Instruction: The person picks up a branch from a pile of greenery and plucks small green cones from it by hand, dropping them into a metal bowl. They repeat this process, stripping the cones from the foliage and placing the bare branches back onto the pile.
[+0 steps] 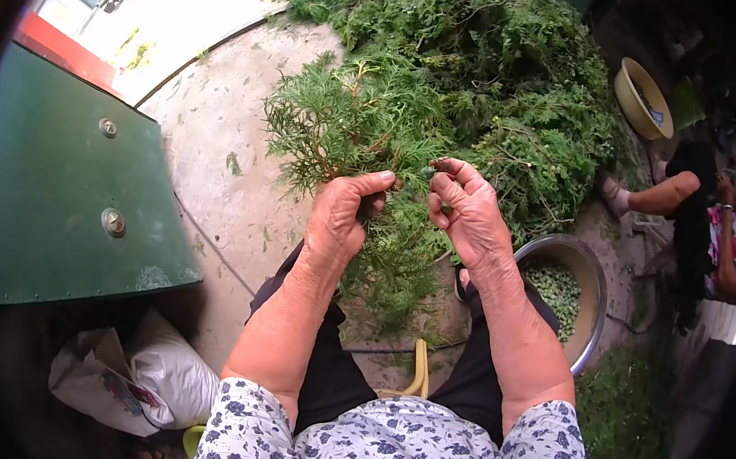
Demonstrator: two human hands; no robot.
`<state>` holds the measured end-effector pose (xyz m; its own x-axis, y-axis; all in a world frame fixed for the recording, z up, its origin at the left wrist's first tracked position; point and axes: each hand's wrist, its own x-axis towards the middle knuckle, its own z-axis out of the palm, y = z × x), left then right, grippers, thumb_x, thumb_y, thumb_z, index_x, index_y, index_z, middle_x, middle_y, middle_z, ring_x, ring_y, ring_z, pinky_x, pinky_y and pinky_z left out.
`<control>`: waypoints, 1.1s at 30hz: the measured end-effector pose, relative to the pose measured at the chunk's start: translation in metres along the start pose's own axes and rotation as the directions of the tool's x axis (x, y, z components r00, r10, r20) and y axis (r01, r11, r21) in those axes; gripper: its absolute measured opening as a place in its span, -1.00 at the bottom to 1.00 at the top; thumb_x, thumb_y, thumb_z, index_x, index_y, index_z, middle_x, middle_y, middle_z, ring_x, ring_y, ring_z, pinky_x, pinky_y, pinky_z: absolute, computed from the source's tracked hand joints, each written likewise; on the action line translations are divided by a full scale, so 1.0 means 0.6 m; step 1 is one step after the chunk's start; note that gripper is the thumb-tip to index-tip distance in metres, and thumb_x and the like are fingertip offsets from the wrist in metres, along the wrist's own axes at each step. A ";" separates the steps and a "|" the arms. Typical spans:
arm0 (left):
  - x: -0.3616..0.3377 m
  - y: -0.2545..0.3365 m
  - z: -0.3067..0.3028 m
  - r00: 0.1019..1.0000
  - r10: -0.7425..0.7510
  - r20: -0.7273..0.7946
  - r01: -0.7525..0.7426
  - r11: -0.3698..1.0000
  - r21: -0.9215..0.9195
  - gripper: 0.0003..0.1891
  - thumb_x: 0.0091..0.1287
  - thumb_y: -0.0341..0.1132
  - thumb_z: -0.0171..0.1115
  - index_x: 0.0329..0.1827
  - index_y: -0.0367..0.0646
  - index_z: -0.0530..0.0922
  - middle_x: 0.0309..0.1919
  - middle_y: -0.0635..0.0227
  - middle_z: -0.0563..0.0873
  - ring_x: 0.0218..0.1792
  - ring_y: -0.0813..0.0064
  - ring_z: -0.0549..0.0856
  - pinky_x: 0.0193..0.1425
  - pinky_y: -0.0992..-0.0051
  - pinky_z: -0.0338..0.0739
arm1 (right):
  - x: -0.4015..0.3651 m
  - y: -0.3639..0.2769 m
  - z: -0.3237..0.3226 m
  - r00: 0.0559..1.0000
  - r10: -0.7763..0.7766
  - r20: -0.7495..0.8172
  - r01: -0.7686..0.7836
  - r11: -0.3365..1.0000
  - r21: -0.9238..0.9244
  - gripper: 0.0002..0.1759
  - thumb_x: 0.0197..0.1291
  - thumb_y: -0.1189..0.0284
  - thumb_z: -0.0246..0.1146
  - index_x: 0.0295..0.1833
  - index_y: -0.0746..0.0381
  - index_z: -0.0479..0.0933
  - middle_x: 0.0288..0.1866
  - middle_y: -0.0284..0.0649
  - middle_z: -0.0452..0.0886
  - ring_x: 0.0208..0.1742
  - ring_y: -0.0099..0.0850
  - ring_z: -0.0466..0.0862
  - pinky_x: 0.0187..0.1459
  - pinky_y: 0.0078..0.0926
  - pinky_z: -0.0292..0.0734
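My left hand (341, 211) is closed around a leafy evergreen sprig (328, 129) with flat, scaly green foliage and reddish-brown stems. The sprig spreads up and away from my fist, in front of my knees. Close by on the right, my right hand (470, 215) is pinched, thumb against fingers, on a small bluish-green cone (428, 172). Its fingertips look dark and stained. Beside my right leg sits a metal basin (595, 284) with many small green cones (554, 295) in it, partly covered by my forearm.
A big heap of cut evergreen branches (515, 78) lies ahead. At left stands a green metal panel (72, 183), with white sacks (166, 373) below it. Another person (686, 200) sits at right near a yellow basin (644, 100). A cable (217, 249) crosses the floor.
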<state>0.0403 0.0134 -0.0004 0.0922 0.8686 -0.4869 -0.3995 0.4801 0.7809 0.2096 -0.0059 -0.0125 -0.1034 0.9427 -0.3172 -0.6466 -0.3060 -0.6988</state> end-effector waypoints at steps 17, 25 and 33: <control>-0.011 -0.001 0.001 0.999 0.029 0.014 -0.029 0.999 0.016 -0.84 0.07 -0.35 0.30 -0.47 -0.30 0.64 -0.71 0.48 0.47 -0.62 0.64 0.33 -0.40 0.61 0.17 | 0.014 -0.025 -0.030 0.957 -0.127 -0.261 0.193 0.949 0.247 -0.85 0.24 0.42 0.14 -0.22 0.28 0.42 -0.34 -0.24 0.45 -0.44 -0.50 0.44 -0.53 -0.60 0.28; -0.004 0.004 -0.002 0.999 0.031 -0.029 -0.031 0.999 -0.019 -0.91 0.08 -0.46 0.23 -0.43 -0.33 0.59 -0.50 0.26 0.65 -0.62 0.58 0.39 -0.44 0.60 0.28 | -0.006 0.002 -0.002 0.991 0.109 -0.075 -0.092 0.974 0.209 -0.83 0.21 0.37 0.21 -0.22 0.23 0.44 -0.48 -0.35 0.43 -0.56 -0.55 0.44 -0.63 -0.66 0.23; -0.009 0.005 0.006 1.000 -0.022 -0.002 0.022 1.000 0.007 -0.84 0.03 -0.35 0.26 -0.53 -0.30 0.61 -0.67 0.41 0.53 -0.63 0.62 0.33 -0.42 0.61 0.19 | -0.005 -0.042 0.008 0.999 0.036 -0.035 -0.040 0.993 -0.110 -0.79 0.26 0.33 0.14 -0.15 0.25 0.44 -0.53 -0.38 0.40 -0.66 -0.66 0.33 -0.72 -0.74 0.07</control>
<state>0.0416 0.0107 0.0058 0.0993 0.8575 -0.5047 -0.3910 0.5001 0.7727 0.2226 -0.0003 0.0093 -0.0998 0.9258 -0.3645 -0.5546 -0.3559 -0.7522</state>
